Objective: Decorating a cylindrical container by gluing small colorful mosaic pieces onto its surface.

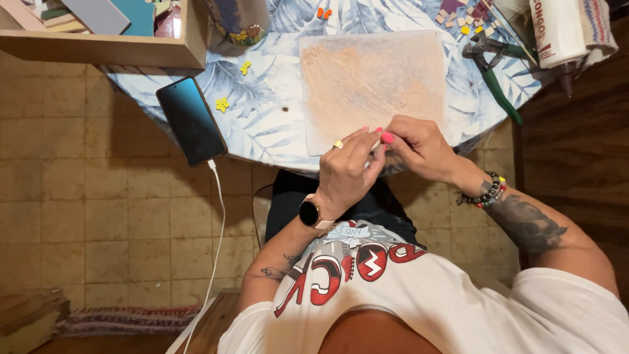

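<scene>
Your round table (275, 124) with its blue-and-white leaf-print cloth carries a square, chalky beige board (373, 78) in the middle, a dark smartphone (191, 121) at the left edge, green-handled nippers (495, 65) at the right, and small coloured tile pieces (468, 16) at the far side.

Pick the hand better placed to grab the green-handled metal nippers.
Right, probably: the right hand sits nearer the green-handled metal nippers; the left hand would have to cross it.

A matt, chalky square board (372, 82) lies on a leaf-printed tablecloth (268, 111). Left of the board rests a glossy glass-faced phone (190, 120); right of it, green plastic-handled metal nippers (493, 65).
</scene>
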